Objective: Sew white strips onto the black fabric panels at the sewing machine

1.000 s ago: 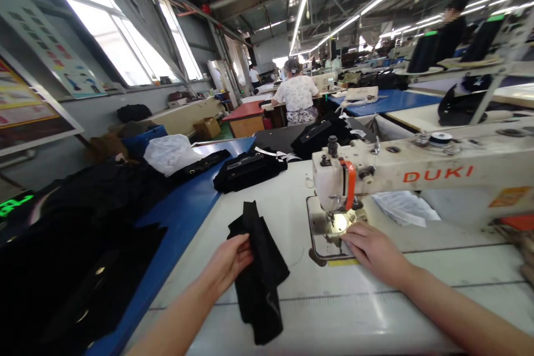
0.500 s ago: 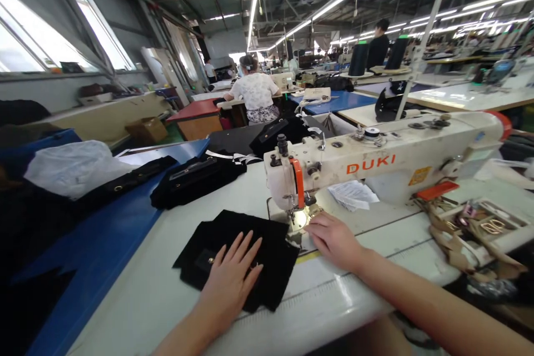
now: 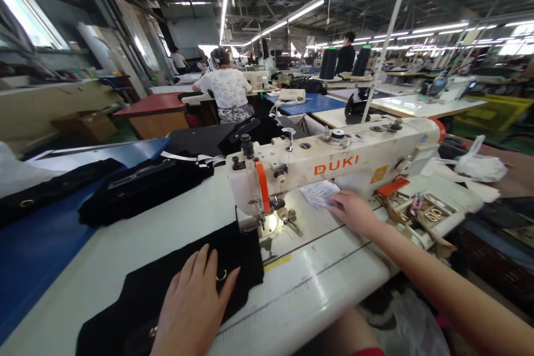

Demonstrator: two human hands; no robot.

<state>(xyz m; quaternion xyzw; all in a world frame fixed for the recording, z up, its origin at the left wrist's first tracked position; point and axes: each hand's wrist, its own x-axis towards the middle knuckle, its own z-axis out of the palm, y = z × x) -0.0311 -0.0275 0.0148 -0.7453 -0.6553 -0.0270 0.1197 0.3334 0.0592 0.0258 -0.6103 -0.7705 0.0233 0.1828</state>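
My left hand (image 3: 192,295) lies flat with spread fingers on a black fabric piece (image 3: 137,289), beside a gold ring. The fabric's right end lies just left of the presser foot of a white sewing machine (image 3: 334,161). My right hand (image 3: 352,211) reaches under the machine's arm. Its fingertips are pinched together at the edge of a pile of white labels (image 3: 317,192), on one of the slips. The exact grip is partly hidden by the fingers. Between the needle area and the pile, a metal guide (image 3: 292,221) sits on the machine bed.
Black sewn pieces (image 3: 146,183) lie at the table's left, near a blue surface (image 3: 37,256). A tray (image 3: 446,208) of metal rings and tan straps stands right of the machine. Ahead, a person in a patterned white top (image 3: 227,89) sits at another station.
My right hand has moved from beside the needle to the label pile on the right. The black fabric now extends further left and nearer under my left hand. The view has turned rightward.
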